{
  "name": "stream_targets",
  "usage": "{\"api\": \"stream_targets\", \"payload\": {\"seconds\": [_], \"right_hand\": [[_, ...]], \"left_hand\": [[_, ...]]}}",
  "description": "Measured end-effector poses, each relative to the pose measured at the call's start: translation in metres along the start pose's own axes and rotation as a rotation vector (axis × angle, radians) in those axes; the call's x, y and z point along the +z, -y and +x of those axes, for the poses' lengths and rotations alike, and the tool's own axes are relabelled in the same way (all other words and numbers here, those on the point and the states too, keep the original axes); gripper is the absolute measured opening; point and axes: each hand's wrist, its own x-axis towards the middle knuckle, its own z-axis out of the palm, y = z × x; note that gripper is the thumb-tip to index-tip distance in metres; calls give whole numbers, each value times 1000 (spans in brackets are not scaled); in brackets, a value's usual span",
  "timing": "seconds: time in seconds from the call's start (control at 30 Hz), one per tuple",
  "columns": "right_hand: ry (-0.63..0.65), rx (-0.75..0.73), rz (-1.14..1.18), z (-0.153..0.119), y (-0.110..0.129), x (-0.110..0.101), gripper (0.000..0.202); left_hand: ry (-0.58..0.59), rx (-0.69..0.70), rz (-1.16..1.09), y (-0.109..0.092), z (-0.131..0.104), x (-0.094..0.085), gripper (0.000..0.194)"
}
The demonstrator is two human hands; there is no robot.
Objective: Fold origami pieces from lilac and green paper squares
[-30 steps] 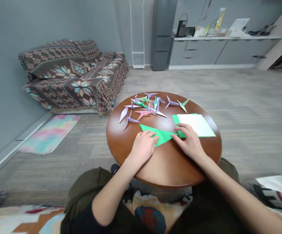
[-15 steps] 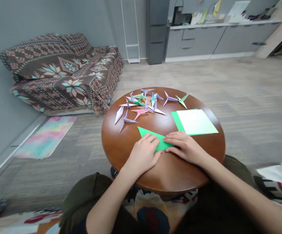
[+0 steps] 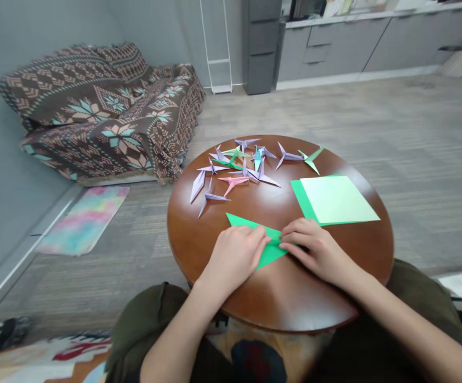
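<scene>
A folded sheet of green paper lies on the round brown table in front of me. Its left corner points away to the upper left. My left hand rests over the paper with curled fingers, thumb and fingertips closed at its middle. From the other side, my right hand pinches the paper's right end between thumb and fingers. Both sets of fingertips nearly meet along a fold. My hands hide part of the sheet, so its exact folded shape cannot be made out.
Several folded paper cranes, among them a pink one and a light green one, lie at the table's far side. A stack of pale green and green sheets lies to the right. A covered sofa stands beyond, left.
My left hand has curled further, its fingertips now at the paper's middle crease. More green paper shows below my hands. The view has tilted down slightly.
</scene>
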Motion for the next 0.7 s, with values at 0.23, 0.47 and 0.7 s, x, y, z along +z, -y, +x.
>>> {"api": "stream_targets", "payload": {"seconds": [0.23,0.47,0.7], "right_hand": [[-43,204,106,-9,3,-5,19],[-36,319,96,-13,3,-6,21],[6,358,17,-12,5,-7,20]], "left_hand": [[3,-105,47,3,1,3,26],[-14,-53,40,5,6,7,25],[20,-74,44,7,8,10,24]]}}
